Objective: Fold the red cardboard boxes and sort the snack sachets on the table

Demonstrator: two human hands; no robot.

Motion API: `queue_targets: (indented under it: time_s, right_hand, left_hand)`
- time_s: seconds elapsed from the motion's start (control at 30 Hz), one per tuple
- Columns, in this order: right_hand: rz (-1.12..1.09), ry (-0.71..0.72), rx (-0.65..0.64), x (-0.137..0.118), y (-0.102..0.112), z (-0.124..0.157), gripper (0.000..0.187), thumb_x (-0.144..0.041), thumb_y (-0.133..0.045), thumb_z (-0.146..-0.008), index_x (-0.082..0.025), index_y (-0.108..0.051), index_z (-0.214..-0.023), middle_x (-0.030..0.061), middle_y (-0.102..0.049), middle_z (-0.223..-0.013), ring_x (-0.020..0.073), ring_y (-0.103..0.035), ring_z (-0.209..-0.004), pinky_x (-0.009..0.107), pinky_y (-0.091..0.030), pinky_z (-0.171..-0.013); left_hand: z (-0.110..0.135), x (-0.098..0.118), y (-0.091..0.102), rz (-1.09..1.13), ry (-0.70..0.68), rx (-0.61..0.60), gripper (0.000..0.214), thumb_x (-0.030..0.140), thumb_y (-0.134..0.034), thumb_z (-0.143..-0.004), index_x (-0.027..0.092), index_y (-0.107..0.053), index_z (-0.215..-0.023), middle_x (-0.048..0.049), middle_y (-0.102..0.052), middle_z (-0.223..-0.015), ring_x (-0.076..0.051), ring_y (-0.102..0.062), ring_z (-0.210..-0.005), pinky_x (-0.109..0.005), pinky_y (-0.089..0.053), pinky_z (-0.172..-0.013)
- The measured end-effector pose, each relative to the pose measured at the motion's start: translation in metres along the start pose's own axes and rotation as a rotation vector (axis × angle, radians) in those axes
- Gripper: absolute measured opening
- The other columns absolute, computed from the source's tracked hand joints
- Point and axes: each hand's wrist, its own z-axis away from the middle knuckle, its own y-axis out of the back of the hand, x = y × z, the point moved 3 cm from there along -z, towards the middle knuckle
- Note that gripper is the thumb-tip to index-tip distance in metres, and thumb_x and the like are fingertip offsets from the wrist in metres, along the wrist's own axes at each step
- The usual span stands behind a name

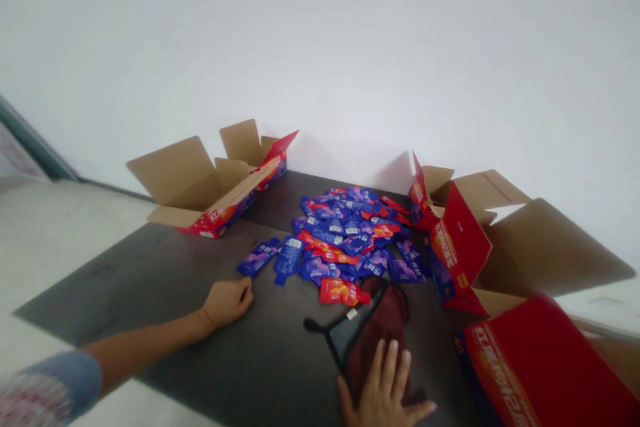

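Note:
My left hand (pixel 229 303) rests on the dark tabletop with its fingers curled into a fist, and no object shows in it. Just beyond it lie two blue sachets, one a purple-blue sachet (pixel 259 257). My right hand (pixel 385 387) is spread flat, palm down, on a dark red, black-edged cloth item (pixel 377 327) with a grey panel, a small white tag and black loops. A red-orange sachet (pixel 344 291) touches the cloth's far edge. Behind it spreads a loose pile of blue and red sachets (pixel 345 227).
Open red-and-blue cartons stand on both sides: a left carton (pixel 215 217) with another carton (pixel 275 163) behind it, and a right carton (pixel 453 250) beside a farther one (pixel 423 197). A red carton (pixel 545 360) sits at the near right. A white wall (pixel 340 53) rises behind the table.

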Motion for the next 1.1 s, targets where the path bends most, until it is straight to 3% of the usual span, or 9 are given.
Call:
queue_targets:
  time_s: [0.17,0.27,0.4,0.53,0.67,0.87,1.0,1.1]
  right_hand:
    - [0.009,-0.015,-0.051,-0.007,0.004,0.0,0.072,-0.052,-0.033,-0.093,-0.007,-0.043,-0.148,0.0196,-0.021,-0.162,0.0378,0.002,-0.154,0.087,0.001,-0.1]
    - [0.022,0.006,-0.015,-0.006,-0.003,0.0,0.071,-0.054,-0.033,-0.093,-0.012,-0.046,-0.147,0.0147,-0.023,-0.162,0.0339,0.007,-0.154,0.086,0.003,-0.101]
    - [0.01,0.04,0.064,-0.004,-0.006,-0.001,0.07,-0.054,-0.03,-0.094,-0.014,-0.043,-0.149,0.0107,-0.021,-0.163,0.03,0.007,-0.155,0.084,0.008,-0.103]
    - [-0.075,0.073,0.114,-0.003,-0.006,-0.004,0.076,-0.054,-0.025,-0.096,-0.007,-0.03,-0.154,0.0122,-0.014,-0.164,0.0283,-0.002,-0.155,0.077,0.011,-0.109]
    - [-0.177,0.136,0.074,0.002,-0.003,-0.006,0.084,-0.06,-0.032,-0.095,-0.003,-0.026,-0.156,0.0191,-0.009,-0.165,0.0289,-0.011,-0.154,0.064,0.003,-0.119]
    - [-0.331,0.103,-0.03,0.013,0.011,-0.014,0.104,-0.062,-0.052,-0.085,0.001,-0.012,-0.157,0.0214,0.005,-0.166,0.0288,0.003,-0.155,0.051,-0.016,-0.122]
    - [-0.32,0.061,-0.056,0.012,0.015,-0.021,0.11,-0.064,-0.059,-0.078,-0.002,-0.015,-0.157,0.0229,0.009,-0.165,0.0296,-0.014,-0.153,0.047,-0.024,-0.117]
    - [-0.244,-0.006,-0.036,0.01,0.014,-0.03,0.111,-0.07,-0.06,-0.074,-0.009,-0.019,-0.158,0.0192,-0.001,-0.167,0.0336,-0.029,-0.146,0.049,-0.03,-0.111]
  left_hand:
    - [0.002,-0.003,0.001,-0.042,0.063,-0.033,0.031,0.033,-0.035,-0.095,0.021,-0.062,-0.088,-0.0076,-0.075,-0.083,-0.026,-0.071,-0.078,-0.033,-0.041,-0.066]
    - [0.002,-0.005,0.0,-0.041,0.11,-0.024,0.031,0.033,-0.034,-0.095,0.021,-0.061,-0.088,-0.0072,-0.075,-0.082,-0.026,-0.071,-0.077,-0.032,-0.04,-0.064]
    - [0.003,-0.001,0.007,-0.026,0.114,-0.007,0.028,0.032,-0.036,-0.094,0.022,-0.061,-0.088,-0.0062,-0.075,-0.085,-0.024,-0.071,-0.08,-0.031,-0.039,-0.065]
    - [0.002,0.001,0.012,-0.047,0.082,0.032,0.03,0.033,-0.035,-0.094,0.022,-0.062,-0.089,-0.0075,-0.075,-0.088,-0.025,-0.071,-0.082,-0.031,-0.04,-0.066]
    - [0.001,0.001,0.01,-0.066,0.043,0.049,0.033,0.036,-0.033,-0.095,0.021,-0.062,-0.09,-0.0086,-0.075,-0.087,-0.027,-0.071,-0.081,-0.032,-0.04,-0.064]
    - [-0.004,-0.003,0.006,-0.069,-0.02,0.044,0.037,0.043,-0.031,-0.095,0.021,-0.06,-0.09,-0.0094,-0.072,-0.084,-0.027,-0.068,-0.077,-0.031,-0.036,-0.061]
    - [-0.011,-0.003,0.005,-0.056,-0.054,0.048,0.033,0.045,-0.036,-0.091,0.021,-0.059,-0.086,-0.0071,-0.069,-0.079,-0.027,-0.064,-0.073,-0.029,-0.034,-0.06]
    - [-0.018,0.001,0.005,-0.04,-0.102,0.077,0.031,0.044,-0.038,-0.09,0.022,-0.058,-0.081,-0.0077,-0.068,-0.077,-0.028,-0.064,-0.072,-0.029,-0.032,-0.059]
